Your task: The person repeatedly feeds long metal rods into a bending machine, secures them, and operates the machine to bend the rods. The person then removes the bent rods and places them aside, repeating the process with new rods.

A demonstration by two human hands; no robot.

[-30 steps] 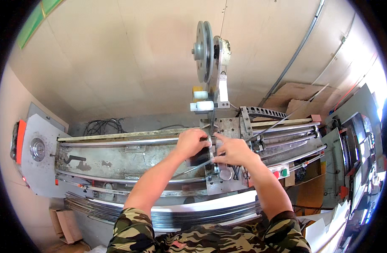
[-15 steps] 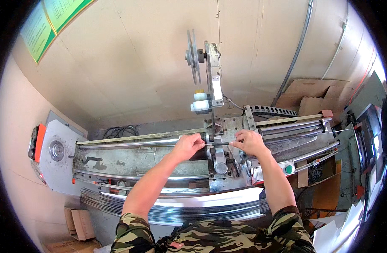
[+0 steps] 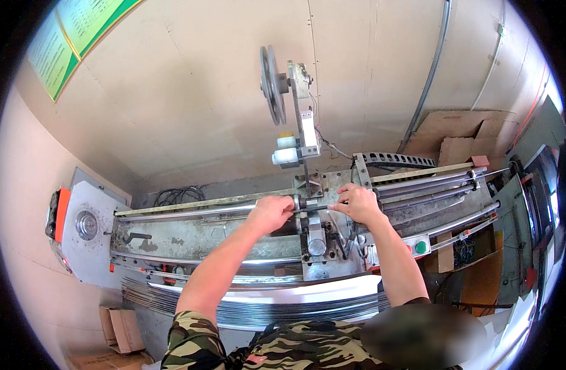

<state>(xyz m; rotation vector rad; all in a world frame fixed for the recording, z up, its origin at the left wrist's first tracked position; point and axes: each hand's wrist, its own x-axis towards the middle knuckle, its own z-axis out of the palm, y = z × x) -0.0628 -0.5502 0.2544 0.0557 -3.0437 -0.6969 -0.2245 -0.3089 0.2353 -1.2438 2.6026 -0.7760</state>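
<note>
Left hand [image 3: 272, 213]: fingers narrow, pinched on the dark rod [image 3: 311, 209]. Right hand [image 3: 359, 205]: thumb and fingertips also closed on it, just right of the metal block [image 3: 314, 230].

Rod position: roughly level between my hands, across the block on the machine's carriage plate [image 3: 333, 180].

Progress (judged): mid-step. Done: rod brought to the block. Left: neither hand has let go; whether the block grips the rod, I cannot tell. Near side of the machine: a bundle of thin rods [image 3: 252, 314]; worked or unworked, cannot tell. Behind the block: white rollers [image 3: 285, 155] and a grey reel [image 3: 272, 85] above them.

Writing: green-and-white posters [image 3: 89, 28] on the wall, upper left, carry fine print, too small to read. Green button [image 3: 421, 247], right: no legible label. No brand made out.
</note>
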